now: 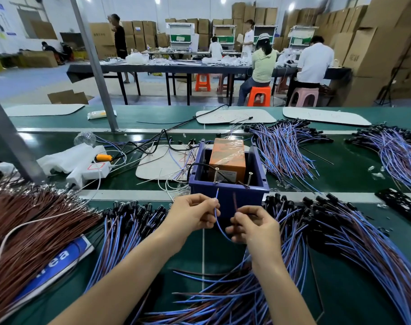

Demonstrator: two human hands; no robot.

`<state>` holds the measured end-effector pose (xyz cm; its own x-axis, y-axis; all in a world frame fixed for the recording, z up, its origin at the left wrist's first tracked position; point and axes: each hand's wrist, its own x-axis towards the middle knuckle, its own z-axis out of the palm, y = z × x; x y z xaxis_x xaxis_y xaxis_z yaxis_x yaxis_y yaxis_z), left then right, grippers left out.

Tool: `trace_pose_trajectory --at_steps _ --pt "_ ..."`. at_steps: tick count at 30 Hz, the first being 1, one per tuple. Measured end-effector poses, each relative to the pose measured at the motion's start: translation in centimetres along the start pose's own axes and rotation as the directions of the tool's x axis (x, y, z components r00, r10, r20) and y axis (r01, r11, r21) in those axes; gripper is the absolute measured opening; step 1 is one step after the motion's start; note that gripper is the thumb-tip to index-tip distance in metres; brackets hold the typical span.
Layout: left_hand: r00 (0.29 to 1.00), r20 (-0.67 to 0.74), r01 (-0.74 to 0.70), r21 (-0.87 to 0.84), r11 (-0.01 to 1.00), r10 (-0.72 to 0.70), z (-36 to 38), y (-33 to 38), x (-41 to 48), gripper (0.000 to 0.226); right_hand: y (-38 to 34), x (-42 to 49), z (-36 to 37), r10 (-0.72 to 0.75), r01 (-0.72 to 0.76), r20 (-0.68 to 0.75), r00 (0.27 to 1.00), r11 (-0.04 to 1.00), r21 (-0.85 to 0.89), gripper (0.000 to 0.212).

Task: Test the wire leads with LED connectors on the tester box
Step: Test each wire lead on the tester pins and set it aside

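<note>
So that the bare tips may, it seems, be touched to the screws (216,175) on the tester box (228,194), a blue lead (216,202) is pinched upright by fingers (211,204) of the left hand (195,213), and a brown lead (234,200) by the right hand (253,227), just before its near wall.

One wide head-worn camera looks forward and down, close over the near green workbench (213,256), the far worktable (152,68) beyond.

Hidden or unreadable
Your right hand (252,228) covers the lower end of the blue lead (219,225); the label (226,176) on the tester box (226,158) is unreadably small.
</note>
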<state>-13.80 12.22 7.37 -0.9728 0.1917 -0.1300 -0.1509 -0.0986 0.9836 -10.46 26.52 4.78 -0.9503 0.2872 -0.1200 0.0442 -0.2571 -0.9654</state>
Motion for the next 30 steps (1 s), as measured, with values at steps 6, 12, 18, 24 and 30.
trace_pose_trajectory --at_steps 6,12,18,24,30 --pt "0.725 0.631 -0.153 0.54 0.828 -0.278 -4.4 0.7 -4.4 0.014 -1.2 -1.3 -1.5 0.394 0.096 0.632 0.668 0.796 -0.597 0.014" --pt "0.956 0.28 -0.182 0.794 0.58 -0.085 -7.6 0.4 -4.2 0.034 -2.1 -1.5 -0.7 0.6 0.234 0.642 0.476 0.617 -0.751 0.017" --pt "1.0 0.023 -0.024 0.986 -0.166 -0.011 -6.9 -2.6 -3.2 0.029 -1.7 -1.5 0.5 0.514 0.256 0.708 0.484 0.69 -0.677 0.018" --pt "0.996 -0.052 0.063 0.988 -0.143 0.077 -6.0 -3.5 -2.4 0.015 -0.5 -1.3 0.2 0.382 0.237 0.704 0.599 0.755 -0.611 0.024" --pt "0.995 -0.004 -0.014 0.984 0.178 0.098 -7.5 -3.0 -1.4 0.011 3.2 -3.3 4.2 0.083 0.623 0.778 0.623 0.549 -0.558 0.035"
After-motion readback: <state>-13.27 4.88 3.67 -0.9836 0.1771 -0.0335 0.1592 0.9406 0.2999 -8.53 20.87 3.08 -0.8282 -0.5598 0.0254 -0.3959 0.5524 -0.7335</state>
